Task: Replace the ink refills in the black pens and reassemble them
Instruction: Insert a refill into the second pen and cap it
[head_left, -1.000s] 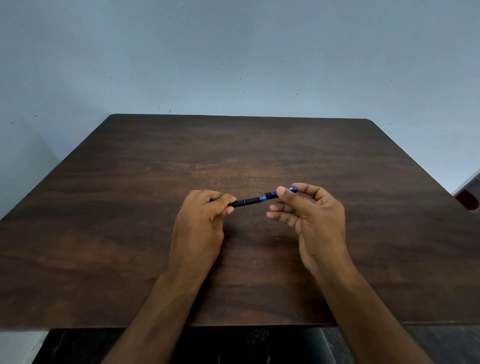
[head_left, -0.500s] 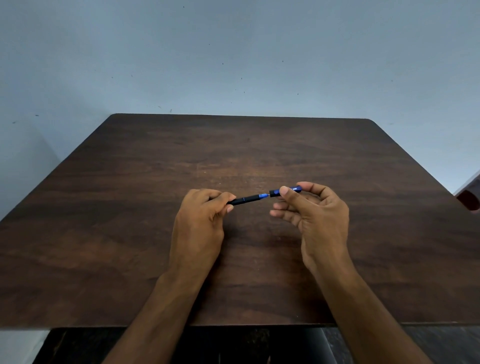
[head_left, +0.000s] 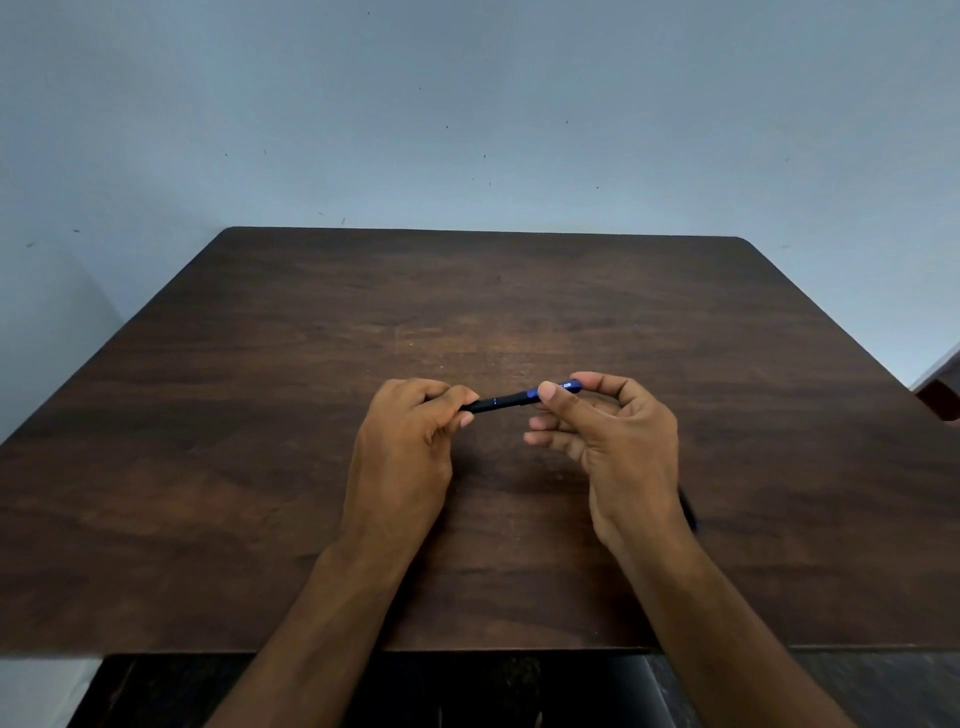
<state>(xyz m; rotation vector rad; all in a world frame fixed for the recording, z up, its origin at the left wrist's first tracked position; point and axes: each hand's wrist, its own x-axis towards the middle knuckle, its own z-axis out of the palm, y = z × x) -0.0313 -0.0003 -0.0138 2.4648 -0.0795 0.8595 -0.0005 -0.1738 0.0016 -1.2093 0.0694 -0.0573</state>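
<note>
A black pen (head_left: 500, 402) with blue bands lies nearly level in the air above the middle of the dark wooden table (head_left: 260, 415). My left hand (head_left: 405, 447) grips the pen's left end with curled fingers and thumb. My right hand (head_left: 608, 441) pinches the blue right end between thumb and forefinger, its other fingers loosely spread below. The two halves of the pen appear joined. A thin dark object (head_left: 688, 512), possibly another pen, peeks out on the table behind my right wrist.
The table's far edge meets a pale blue wall (head_left: 467, 130). A reddish-brown object (head_left: 943, 397) shows at the right edge. The table's front edge runs just below my forearms.
The gap with the blue band between the two pen halves has closed. My right hand has slid slightly left along the pen. My left hand has barely moved.
</note>
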